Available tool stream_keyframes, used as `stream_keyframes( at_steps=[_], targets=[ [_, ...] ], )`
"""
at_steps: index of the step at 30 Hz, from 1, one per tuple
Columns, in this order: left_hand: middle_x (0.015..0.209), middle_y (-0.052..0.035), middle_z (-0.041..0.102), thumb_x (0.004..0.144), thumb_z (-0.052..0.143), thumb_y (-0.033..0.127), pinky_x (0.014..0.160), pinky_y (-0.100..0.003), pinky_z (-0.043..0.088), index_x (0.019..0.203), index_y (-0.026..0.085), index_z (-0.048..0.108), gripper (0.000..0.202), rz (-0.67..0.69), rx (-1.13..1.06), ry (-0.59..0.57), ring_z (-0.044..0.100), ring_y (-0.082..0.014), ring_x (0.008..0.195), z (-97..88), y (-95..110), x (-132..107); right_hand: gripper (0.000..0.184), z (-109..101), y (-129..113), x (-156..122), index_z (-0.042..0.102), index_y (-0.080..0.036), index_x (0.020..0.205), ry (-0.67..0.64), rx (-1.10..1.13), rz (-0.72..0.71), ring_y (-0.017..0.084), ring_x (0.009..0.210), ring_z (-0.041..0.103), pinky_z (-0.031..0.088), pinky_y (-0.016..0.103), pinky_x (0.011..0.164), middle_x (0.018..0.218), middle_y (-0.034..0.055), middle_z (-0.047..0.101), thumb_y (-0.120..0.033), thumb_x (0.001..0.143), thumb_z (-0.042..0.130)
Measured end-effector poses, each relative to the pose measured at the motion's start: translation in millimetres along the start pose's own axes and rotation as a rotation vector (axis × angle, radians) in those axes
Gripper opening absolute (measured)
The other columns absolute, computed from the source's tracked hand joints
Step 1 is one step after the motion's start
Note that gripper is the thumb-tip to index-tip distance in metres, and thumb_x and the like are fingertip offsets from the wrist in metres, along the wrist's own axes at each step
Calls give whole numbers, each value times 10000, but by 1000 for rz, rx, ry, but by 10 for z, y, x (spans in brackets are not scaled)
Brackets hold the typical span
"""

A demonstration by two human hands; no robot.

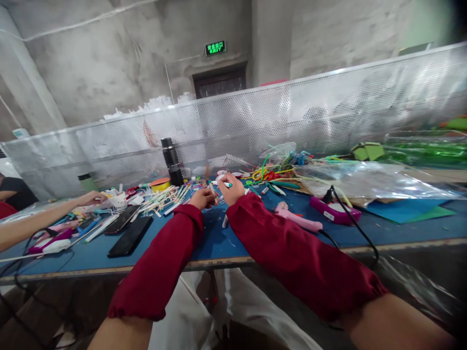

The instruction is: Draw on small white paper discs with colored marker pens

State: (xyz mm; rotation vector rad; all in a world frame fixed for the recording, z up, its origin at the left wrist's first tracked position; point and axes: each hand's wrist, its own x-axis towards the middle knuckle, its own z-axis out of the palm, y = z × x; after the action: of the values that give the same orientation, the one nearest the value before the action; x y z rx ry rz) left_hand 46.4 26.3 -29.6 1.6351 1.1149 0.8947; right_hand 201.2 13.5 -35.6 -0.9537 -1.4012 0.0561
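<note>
My left hand (pixel 203 199) pinches a thin wooden craft stick (pixel 212 190), which stands nearly upright over the blue table (pixel 215 240). In my right hand (pixel 232 191) is a white marker (pixel 221 183) with a green end, held slantwise close to the stick. I cannot tell whether its tip touches the wood. Dark red sleeves cover both forearms. Left of my left hand lies a loose pile of pale sticks (pixel 166 199). Below my right hand, a small pale cylinder (pixel 224 221) rests on the tabletop.
A black bottle (pixel 171 161) stands behind the sticks. Two phones (pixel 130 236) lie at left, near a co-worker's hand (pixel 91 198). At right are a pink glue gun (pixel 297 217), a purple power strip (pixel 334 211) with a black cord, coloured pipe cleaners (pixel 272 172) and plastic bags (pixel 368 180).
</note>
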Motion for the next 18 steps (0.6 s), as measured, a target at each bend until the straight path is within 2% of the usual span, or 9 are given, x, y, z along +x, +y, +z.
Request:
stream_keyframes(
  at_steps=[4,11,18],
  targets=[
    [774,-5,724,862,745,284,534,-173,426,892,176,667,136,10,-15,-11,696,-119,671,11,0,-12,150,8,31,-3,574,-258,741,-1,12,-6,194,741,643,482,315,727,744,1,687,-362,842,537],
    [797,-11,750,832,783,406,530,-167,421,854,184,667,251,22,33,1,710,-127,698,19,0,-9,150,8,66,-2,591,-261,738,21,5,25,197,751,654,503,322,741,747,-4,703,-366,842,564],
    [768,-25,747,856,741,291,551,-189,424,841,164,700,135,12,10,21,704,-135,695,33,43,-42,141,2,78,-6,598,-258,753,-14,55,4,198,759,674,517,326,761,743,-2,713,-367,840,576]
  ],
)
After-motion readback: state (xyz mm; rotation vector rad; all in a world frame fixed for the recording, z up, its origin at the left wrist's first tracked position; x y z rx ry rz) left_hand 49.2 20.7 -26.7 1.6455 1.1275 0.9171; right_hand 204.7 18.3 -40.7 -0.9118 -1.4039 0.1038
